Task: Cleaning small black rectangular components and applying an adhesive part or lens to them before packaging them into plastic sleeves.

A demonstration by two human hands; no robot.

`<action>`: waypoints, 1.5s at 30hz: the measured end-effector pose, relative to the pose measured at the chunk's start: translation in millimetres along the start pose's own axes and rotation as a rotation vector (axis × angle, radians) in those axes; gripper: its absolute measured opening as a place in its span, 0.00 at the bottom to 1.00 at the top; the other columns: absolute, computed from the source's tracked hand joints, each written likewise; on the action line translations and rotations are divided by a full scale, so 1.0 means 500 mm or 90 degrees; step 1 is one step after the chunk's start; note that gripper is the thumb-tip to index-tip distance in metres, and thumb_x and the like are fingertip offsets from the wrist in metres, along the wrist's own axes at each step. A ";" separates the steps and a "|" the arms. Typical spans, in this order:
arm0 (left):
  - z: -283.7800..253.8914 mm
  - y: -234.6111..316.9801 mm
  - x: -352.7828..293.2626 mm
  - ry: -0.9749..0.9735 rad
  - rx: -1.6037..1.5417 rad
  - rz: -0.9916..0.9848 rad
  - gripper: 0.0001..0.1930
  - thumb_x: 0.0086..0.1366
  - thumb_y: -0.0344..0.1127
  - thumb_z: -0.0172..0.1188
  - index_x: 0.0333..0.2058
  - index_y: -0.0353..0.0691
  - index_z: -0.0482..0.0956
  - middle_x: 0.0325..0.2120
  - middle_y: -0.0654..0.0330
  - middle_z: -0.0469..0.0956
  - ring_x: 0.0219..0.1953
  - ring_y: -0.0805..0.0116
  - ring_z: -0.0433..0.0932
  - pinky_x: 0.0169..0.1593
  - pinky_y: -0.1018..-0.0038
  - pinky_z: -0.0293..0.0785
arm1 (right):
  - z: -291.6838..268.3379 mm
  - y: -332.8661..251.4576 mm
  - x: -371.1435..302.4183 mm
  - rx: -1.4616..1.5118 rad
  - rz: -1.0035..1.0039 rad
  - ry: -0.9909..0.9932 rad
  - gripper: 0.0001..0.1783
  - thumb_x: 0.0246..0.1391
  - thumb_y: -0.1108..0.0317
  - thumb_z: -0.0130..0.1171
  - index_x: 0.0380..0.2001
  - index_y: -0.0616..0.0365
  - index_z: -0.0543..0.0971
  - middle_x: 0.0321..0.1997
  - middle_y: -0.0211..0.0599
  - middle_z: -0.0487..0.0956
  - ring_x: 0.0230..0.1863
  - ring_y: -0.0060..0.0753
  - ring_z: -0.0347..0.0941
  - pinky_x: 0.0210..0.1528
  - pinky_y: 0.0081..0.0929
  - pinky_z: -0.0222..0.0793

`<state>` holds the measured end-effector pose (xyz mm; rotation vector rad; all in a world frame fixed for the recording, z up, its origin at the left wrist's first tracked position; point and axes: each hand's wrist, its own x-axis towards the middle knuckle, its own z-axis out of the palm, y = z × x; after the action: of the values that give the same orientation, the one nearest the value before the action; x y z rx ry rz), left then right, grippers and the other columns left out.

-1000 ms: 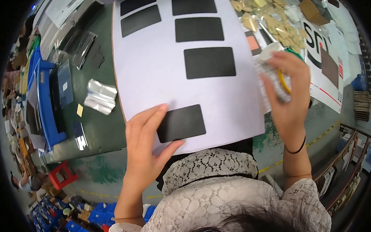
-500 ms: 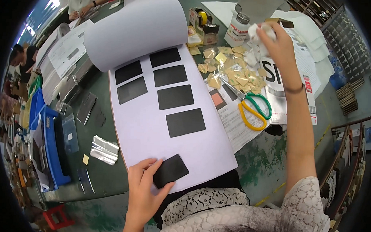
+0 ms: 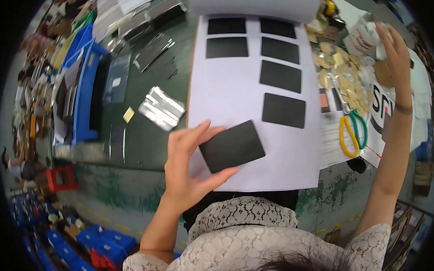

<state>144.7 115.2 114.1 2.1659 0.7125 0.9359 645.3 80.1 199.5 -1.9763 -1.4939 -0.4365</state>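
Observation:
Near the front of a large white paper pad (image 3: 225,92), my left hand (image 3: 182,168) grips a black rectangular card (image 3: 234,147) by its edges, thumb below and fingers above. The card is tilted. Beyond it on the pad lie several like black cards (image 3: 284,110) in two columns. My right hand (image 3: 397,57) is out at the far right, its fingers closed around a crumpled white wad (image 3: 380,48), cloth or tissue. Beside that wad stands a white bottle (image 3: 359,39) with a red-marked label; whether they touch is hard to tell.
Right of the pad lie scissors (image 3: 349,136) with yellow and green handles and a pile of small tan pieces (image 3: 351,80). To the left are silvery strips (image 3: 162,108), a small yellow square (image 3: 128,114) and a blue bin (image 3: 85,92). A rolled-back sheet (image 3: 255,2) covers the pad's far end.
The whole view has turned, so the pad sits farther right. The card in my left hand looks larger. My right hand still keeps the white wad near the bottle.

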 end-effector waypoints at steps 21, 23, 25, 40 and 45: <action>-0.010 0.006 0.006 -0.072 -0.002 0.008 0.46 0.42 0.31 0.80 0.62 0.33 0.69 0.46 0.57 0.84 0.46 0.61 0.73 0.53 0.69 0.70 | 0.035 -0.467 -0.334 0.253 -0.276 -0.252 0.18 0.43 0.72 0.71 0.41 0.58 0.81 0.28 0.31 0.71 0.27 0.35 0.66 0.31 0.33 0.59; -0.003 0.010 0.006 -0.075 -0.053 0.010 0.45 0.43 0.31 0.80 0.62 0.33 0.69 0.46 0.57 0.84 0.46 0.62 0.73 0.53 0.69 0.71 | 0.036 -0.474 -0.337 0.249 -0.275 -0.250 0.18 0.43 0.72 0.71 0.41 0.58 0.81 0.28 0.30 0.71 0.27 0.35 0.66 0.31 0.33 0.59; 0.002 0.015 0.008 -0.081 -0.054 0.018 0.45 0.43 0.31 0.79 0.62 0.33 0.69 0.46 0.56 0.84 0.46 0.62 0.73 0.54 0.69 0.71 | 0.046 -0.487 -0.338 0.275 -0.337 -0.253 0.17 0.43 0.71 0.64 0.40 0.61 0.79 0.29 0.33 0.68 0.30 0.35 0.67 0.31 0.34 0.62; 0.017 0.017 0.002 -0.095 -0.051 0.040 0.46 0.42 0.31 0.80 0.62 0.34 0.69 0.47 0.57 0.84 0.45 0.60 0.73 0.52 0.68 0.71 | 0.063 -0.482 -0.346 0.199 -0.225 -0.147 0.14 0.47 0.67 0.70 0.32 0.60 0.75 0.25 0.33 0.69 0.24 0.36 0.66 0.27 0.33 0.58; 0.026 0.026 0.004 -0.092 -0.007 0.039 0.47 0.41 0.32 0.81 0.62 0.34 0.69 0.46 0.58 0.84 0.44 0.61 0.74 0.51 0.68 0.69 | 0.067 -0.499 -0.368 0.238 -0.195 -0.149 0.15 0.46 0.67 0.71 0.31 0.60 0.75 0.24 0.33 0.68 0.24 0.36 0.67 0.26 0.34 0.58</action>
<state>158.7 103.7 117.6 2.2303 0.5733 0.8013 349.1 7.9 133.0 -1.5518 -1.8797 -0.0383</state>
